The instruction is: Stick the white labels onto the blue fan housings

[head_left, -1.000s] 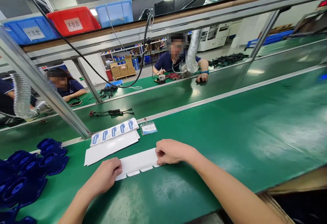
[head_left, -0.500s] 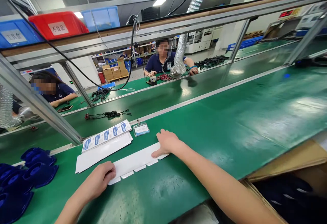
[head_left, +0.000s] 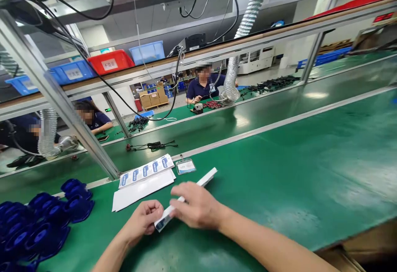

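A narrow white label sheet (head_left: 208, 175), folded or bent lengthwise, slants above the green bench between my hands. Blue print shows at its near end. My left hand (head_left: 143, 221) is closed, pinching the sheet close to that end. My right hand (head_left: 198, 206) grips it around the middle, thumb on the near side and fingers over the top, covering part of it. Just beyond lie a strip of blue-printed labels (head_left: 147, 171) and plain white sheets (head_left: 143, 192) partly under it. A clear badge holder (head_left: 186, 166) rests to their right.
Dark blue plastic parts (head_left: 40, 235) cluster at the left of the bench (head_left: 279, 164). A metal post (head_left: 89, 139) rises behind them. A black cable bundle (head_left: 153, 145) lies on the strip beyond. Across it sits a co-worker (head_left: 198, 90); bins (head_left: 111, 62) stand overhead.
The sheet, flat on the bench with both hands at its ends, is now lifted, narrower and tilted. My right hand has come in towards my left. The view has shifted.
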Motion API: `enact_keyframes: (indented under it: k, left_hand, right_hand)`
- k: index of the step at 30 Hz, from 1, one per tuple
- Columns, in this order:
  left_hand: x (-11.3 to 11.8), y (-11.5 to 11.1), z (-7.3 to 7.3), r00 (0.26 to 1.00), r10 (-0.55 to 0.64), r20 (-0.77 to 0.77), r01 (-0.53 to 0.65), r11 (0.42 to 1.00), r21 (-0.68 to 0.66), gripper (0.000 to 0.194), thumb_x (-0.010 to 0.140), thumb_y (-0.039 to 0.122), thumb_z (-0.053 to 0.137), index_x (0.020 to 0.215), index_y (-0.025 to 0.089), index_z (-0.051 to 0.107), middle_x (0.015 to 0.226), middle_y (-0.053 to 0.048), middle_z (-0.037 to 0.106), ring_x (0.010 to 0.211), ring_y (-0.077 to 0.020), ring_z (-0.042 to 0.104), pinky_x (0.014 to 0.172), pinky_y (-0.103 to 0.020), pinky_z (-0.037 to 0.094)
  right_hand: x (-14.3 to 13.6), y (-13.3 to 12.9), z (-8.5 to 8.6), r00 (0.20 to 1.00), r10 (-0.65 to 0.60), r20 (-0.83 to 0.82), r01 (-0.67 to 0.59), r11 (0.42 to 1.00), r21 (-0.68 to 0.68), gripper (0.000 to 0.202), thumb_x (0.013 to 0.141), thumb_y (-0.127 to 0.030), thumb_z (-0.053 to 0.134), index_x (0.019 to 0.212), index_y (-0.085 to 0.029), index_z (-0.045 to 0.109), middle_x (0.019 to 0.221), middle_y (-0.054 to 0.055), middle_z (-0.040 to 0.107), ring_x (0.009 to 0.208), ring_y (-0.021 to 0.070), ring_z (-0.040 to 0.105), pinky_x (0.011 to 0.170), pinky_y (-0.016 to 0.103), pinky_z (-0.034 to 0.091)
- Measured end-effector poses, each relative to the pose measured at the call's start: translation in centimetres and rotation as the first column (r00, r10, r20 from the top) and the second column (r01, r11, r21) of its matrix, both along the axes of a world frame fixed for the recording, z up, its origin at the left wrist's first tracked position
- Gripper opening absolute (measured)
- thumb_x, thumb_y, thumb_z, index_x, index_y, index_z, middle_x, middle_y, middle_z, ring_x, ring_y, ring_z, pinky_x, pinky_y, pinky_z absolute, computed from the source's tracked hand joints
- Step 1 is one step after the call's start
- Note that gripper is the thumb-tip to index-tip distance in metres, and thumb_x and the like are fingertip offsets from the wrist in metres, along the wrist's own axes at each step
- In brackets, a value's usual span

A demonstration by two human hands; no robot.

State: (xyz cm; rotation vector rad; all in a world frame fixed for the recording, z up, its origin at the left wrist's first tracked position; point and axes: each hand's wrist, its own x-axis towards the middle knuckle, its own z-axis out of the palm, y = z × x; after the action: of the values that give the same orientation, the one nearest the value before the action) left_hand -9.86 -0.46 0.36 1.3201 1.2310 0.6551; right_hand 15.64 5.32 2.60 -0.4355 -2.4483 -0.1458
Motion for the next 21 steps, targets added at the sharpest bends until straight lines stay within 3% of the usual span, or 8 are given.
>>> enact_keyframes:
  k: [2, 4, 9, 13, 15, 18, 21]
  left_hand:
    - [0.6, -0.3, -0.3, 0.998, 0.015, 0.062, -0.013, 1.0, -0.025, 0.061, 0.081, 0.077, 0.073, 0.086, 0.021, 0.05, 0.062, 0.007, 0.045, 0.043, -0.0034, 0.017, 0.042, -0.023, 0.013]
    - [1.0, -0.6, -0.5, 0.996, 0.022, 0.089, -0.019, 0.999, -0.026, 0.058, 0.081, 0.074, 0.075, 0.087, 0.02, 0.053, 0.062, 0.007, 0.046, 0.041, -0.0035, 0.02, 0.041, -0.022, 0.015]
    - [0.6, -0.2, -1.0, 0.999, 0.051, 0.01, -0.052, 0.992, 0.115, 0.058, 0.082, 0.075, 0.073, 0.083, 0.019, 0.057, 0.06, 0.007, 0.043, 0.044, -0.0065, 0.027, 0.044, -0.023, 0.023]
    - [-2.0, 1.1, -0.5, 0.969, 0.177, -0.175, -0.091, 0.907, 0.412, 0.044, 0.094, 0.06, 0.069, 0.086, 0.016, 0.072, 0.08, -0.003, 0.065, 0.074, -0.0161, 0.055, 0.07, -0.028, 0.043]
    - [-3.7, 1.8, -0.2, 0.935, 0.232, -0.268, -0.067, 0.857, 0.511, 0.035, 0.099, 0.05, 0.067, 0.088, 0.017, 0.075, 0.089, -0.005, 0.07, 0.087, -0.0197, 0.06, 0.083, -0.033, 0.046]
    - [-6.2, 2.5, 0.2, 0.875, 0.287, -0.391, -0.016, 0.822, 0.569, 0.031, 0.101, 0.044, 0.066, 0.09, 0.017, 0.074, 0.087, -0.004, 0.07, 0.088, -0.0204, 0.064, 0.087, -0.038, 0.051]
    - [-8.3, 2.9, 0.4, 0.778, 0.409, -0.477, -0.038, 0.789, 0.614, 0.025, 0.102, 0.039, 0.068, 0.094, 0.016, 0.073, 0.092, -0.003, 0.071, 0.091, -0.0202, 0.067, 0.091, -0.04, 0.056]
  right_hand:
    - [-1.3, -1.3, -1.1, 0.983, 0.172, -0.06, -0.155, 0.964, 0.215, 0.02, 0.106, -0.024, 0.055, 0.113, -0.014, 0.072, 0.113, 0.012, 0.074, 0.09, 0.0233, 0.063, 0.072, 0.038, 0.048]
    - [-2.1, -1.8, -1.9, 0.967, 0.239, -0.083, -0.204, 0.931, 0.302, 0.02, 0.105, -0.015, 0.053, 0.111, -0.012, 0.072, 0.113, 0.012, 0.075, 0.087, 0.0222, 0.062, 0.071, 0.038, 0.049]
    - [-2.4, -1.9, -1.9, 0.938, 0.334, -0.097, -0.295, 0.911, 0.288, 0.019, 0.1, -0.008, 0.055, 0.092, -0.013, 0.072, 0.105, 0.01, 0.076, 0.081, 0.0203, 0.062, 0.07, 0.038, 0.05]
    - [-2.0, -2.5, -1.5, 0.871, 0.452, -0.193, -0.389, 0.874, 0.29, 0.018, 0.098, -0.005, 0.056, 0.098, -0.01, 0.073, 0.099, 0.008, 0.077, 0.076, 0.0184, 0.061, 0.073, 0.038, 0.053]
    - [-1.8, -2.7, -1.4, 0.836, 0.489, -0.247, -0.416, 0.86, 0.295, 0.016, 0.097, -0.004, 0.058, 0.1, -0.009, 0.073, 0.099, 0.009, 0.077, 0.077, 0.0187, 0.063, 0.071, 0.037, 0.053]
    - [-1.2, -2.4, -1.4, 0.82, 0.477, -0.316, -0.406, 0.875, 0.264, 0.019, 0.096, -0.004, 0.059, 0.104, -0.01, 0.075, 0.102, 0.013, 0.075, 0.084, 0.0219, 0.067, 0.071, 0.037, 0.055]
    - [-0.5, -1.1, -2.1, 0.86, 0.381, -0.34, -0.329, 0.922, 0.202, 0.027, 0.096, -0.004, 0.059, 0.114, -0.014, 0.077, 0.112, 0.016, 0.073, 0.096, 0.0251, 0.07, 0.079, 0.038, 0.061]
